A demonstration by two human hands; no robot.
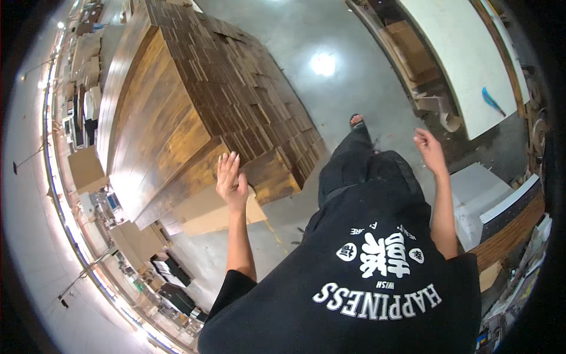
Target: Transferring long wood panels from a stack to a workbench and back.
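Observation:
My left hand (232, 182) is stretched out flat, fingers up and thumb apart, at the near corner of a tall stack of brown wood-grain panels (177, 118). Whether the palm touches the panels I cannot tell; nothing is held in it. Out to the right, my right hand (429, 150) hangs in the air over the floor with loosely bent fingers and no object visible in it. A sheet of tan cardboard (215, 212) shows below the stack's near corner, partly behind my left hand.
A white-topped workbench (457, 53) stands at the far right, with a blue-handled tool (490, 100) on it and cardboard on a shelf below. White boards (477, 197) lean at my right. The grey concrete floor (318, 88) runs between stack and bench. Boxes (86, 168) line the left.

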